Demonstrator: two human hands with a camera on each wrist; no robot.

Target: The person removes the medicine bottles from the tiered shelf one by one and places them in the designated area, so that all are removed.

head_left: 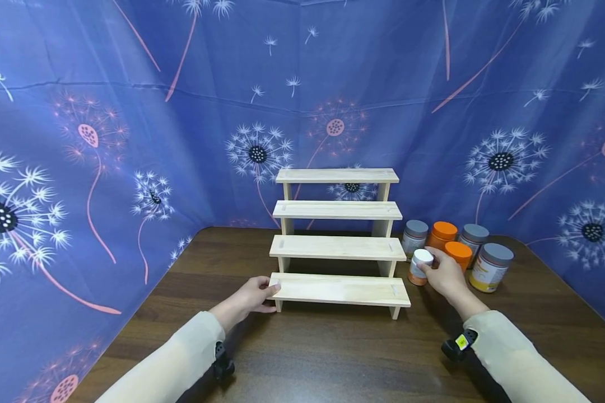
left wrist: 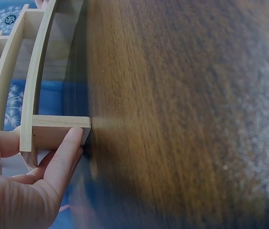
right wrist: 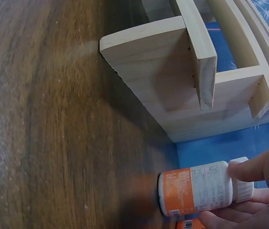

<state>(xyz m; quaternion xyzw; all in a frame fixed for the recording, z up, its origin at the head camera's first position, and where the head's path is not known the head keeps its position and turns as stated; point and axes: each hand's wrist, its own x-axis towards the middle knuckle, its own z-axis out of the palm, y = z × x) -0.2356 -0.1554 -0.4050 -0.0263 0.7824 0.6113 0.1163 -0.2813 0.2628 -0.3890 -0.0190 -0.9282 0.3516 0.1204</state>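
Note:
A four-step wooden display stand (head_left: 338, 289) stands on the brown table. My left hand (head_left: 249, 295) grips the left end of its lowest step. In the left wrist view, the thumb lies over the step while a finger (left wrist: 63, 157) rests along the side support (left wrist: 60, 136). To the right of the stand, my right hand (head_left: 445, 275) holds a small white-capped pill bottle (head_left: 417, 275) upright. Thumb and fingers go round it near the cap, as the right wrist view shows. The bottle's label (right wrist: 180, 191) is orange and white, and its base is close to the tabletop.
Behind and beside my right hand are several larger jars, some with grey lids (head_left: 498, 254) and some with orange lids (head_left: 444, 229). A blue dandelion-print cloth (head_left: 181, 140) hangs behind and along both sides of the table (head_left: 333, 358).

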